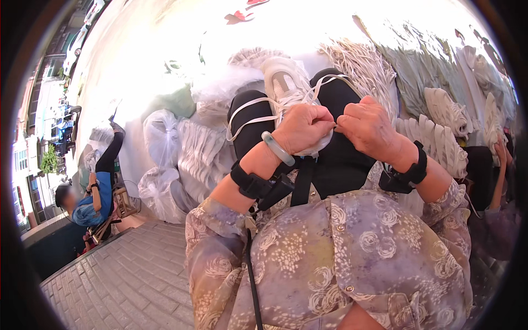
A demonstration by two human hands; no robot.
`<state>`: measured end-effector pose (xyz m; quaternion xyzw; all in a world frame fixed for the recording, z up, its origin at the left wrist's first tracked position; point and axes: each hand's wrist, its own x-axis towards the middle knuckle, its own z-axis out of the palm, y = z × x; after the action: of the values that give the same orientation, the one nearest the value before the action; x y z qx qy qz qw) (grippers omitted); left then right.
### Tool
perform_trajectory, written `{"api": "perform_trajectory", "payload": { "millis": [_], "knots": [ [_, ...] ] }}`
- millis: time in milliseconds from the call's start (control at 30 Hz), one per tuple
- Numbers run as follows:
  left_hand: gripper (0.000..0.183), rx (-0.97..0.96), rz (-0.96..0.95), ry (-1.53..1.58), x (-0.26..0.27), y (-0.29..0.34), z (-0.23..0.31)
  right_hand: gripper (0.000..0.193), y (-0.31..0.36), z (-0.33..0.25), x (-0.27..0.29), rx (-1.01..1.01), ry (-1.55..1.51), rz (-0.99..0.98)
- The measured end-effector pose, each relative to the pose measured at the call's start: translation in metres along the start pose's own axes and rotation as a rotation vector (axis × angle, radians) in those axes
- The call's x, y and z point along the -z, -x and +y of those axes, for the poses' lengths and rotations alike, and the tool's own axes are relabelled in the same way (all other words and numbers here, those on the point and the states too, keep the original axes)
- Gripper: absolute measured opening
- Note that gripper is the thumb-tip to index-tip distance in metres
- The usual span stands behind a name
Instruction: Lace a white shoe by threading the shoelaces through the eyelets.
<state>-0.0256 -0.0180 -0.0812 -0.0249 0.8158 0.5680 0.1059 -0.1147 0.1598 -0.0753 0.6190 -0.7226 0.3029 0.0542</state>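
Note:
A white shoe (pixel 283 82) with a mesh tongue rests between my black-clad knees, its toe end hidden under my hands. Its long white shoelace (pixel 250 103) loops out over both knees. My left hand (pixel 302 129), a pale bangle at its wrist, is closed in a pinch just over the shoe. Close against its fingertips, my right hand (pixel 369 127) is closed too, with the lace running up to it from the right loop. A tiny pale bit, which looks like the lace, shows between the two hands' fingertips.
Clear bags (pixel 160 137) of white shoes lie on my left. Beyond my right knee are a heap of white laces (pixel 363 69) and rows of white shoes (pixel 434 146). One person (pixel 96 206) in blue sits far left; another person's arm (pixel 499 170) shows at right.

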Motion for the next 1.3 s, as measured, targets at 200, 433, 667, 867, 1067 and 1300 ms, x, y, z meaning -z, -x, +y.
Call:
{"api": "perform_trajectory", "payload": {
  "millis": [200,433,667,867,1067,1300],
  "knots": [
    [0.007,0.05,0.193,0.054,0.018,0.024,-0.001,0.013,-0.018,-0.005,-0.015,-0.026,-0.104,-0.013],
    [0.004,-0.228,0.481,-0.753,0.017,0.033,-0.033,0.02,-0.012,0.006,-0.044,-0.377,-0.27,-0.194],
    [0.01,-0.195,0.45,-0.932,0.008,0.029,-0.037,0.021,-0.01,0.008,-0.048,-0.438,-0.319,-0.208],
    [0.012,-0.13,0.331,-0.994,0.015,0.021,-0.027,0.022,-0.011,0.008,-0.05,-0.44,-0.33,-0.193],
    [0.016,-0.055,0.088,-1.155,0.022,0.007,-0.016,0.022,-0.009,0.008,-0.052,-0.445,-0.348,-0.147],
    [0.015,-0.155,0.093,-0.957,0.031,0.006,-0.037,0.023,-0.008,0.009,-0.05,-0.476,-0.386,-0.152]
  ]
}}
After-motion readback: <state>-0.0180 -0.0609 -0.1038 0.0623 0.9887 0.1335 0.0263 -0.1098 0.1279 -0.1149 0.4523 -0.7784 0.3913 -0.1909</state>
